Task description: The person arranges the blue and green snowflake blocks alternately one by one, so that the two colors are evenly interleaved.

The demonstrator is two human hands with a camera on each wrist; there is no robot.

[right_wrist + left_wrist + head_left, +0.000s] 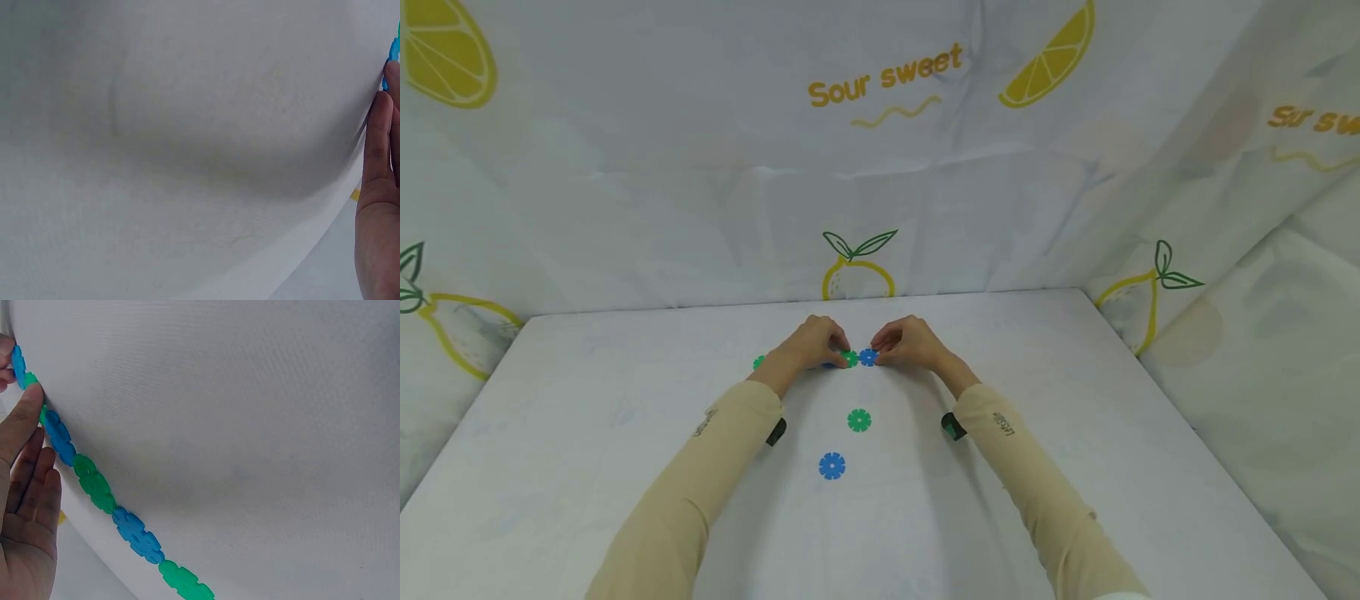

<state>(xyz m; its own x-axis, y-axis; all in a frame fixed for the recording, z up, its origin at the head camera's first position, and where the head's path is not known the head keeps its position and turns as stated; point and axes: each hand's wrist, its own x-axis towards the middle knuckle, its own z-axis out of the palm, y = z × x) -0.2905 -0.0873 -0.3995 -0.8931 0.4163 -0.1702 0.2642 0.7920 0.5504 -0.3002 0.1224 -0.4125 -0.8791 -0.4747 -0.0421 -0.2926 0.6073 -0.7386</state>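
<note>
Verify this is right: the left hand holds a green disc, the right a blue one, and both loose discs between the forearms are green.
Not quite: the head view shows one loose green disc and one loose blue disc there, not two green. The rest stands.

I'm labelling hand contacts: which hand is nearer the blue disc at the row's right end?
Right. The right hand pinches the blue disc at its right side; the left hand is to its left, holding the neighbouring green disc.
</note>
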